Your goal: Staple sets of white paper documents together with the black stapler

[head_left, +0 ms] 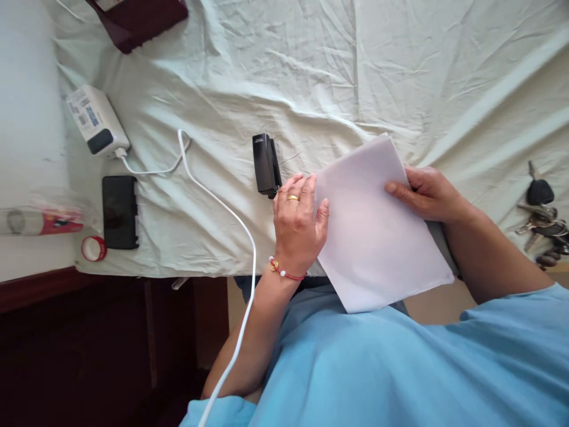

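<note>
White sheets of paper (377, 231) lying tilted at the near edge of the desk (311, 71), lower corner hanging past the edge over the lap. Held from both sides: left hand (299, 228) set against the left border, thumb on top of the sheet, fingers loosely curled and not closed; right hand (429, 194) gripping the right border, thumb on top, other fingers under the sheet. Seemingly the step of squaring or steadying the paper. Black stapler (265, 165) lying just beyond the left fingertips, touching or nearly so, cannot tell which. Probably a next move calling for one hand to keep the paper steady and the other to be free for the stapler; only a judgement.

Further out: white cable (231, 213) running from a white charger block (96, 121) across the wrinkled pale cloth and down past the left forearm. Black phone (120, 212) and a small red-rimmed ring (93, 248) at the left end. Bunch of keys (542, 219) at the right border, partly cut off. Dark red object (137, 21) at the top, cut off, not identifiable.

Number of sheets impossible to tell. Right fingers hidden under the paper. Left strip with a red and clear wrapper (40, 220) blurred.
</note>
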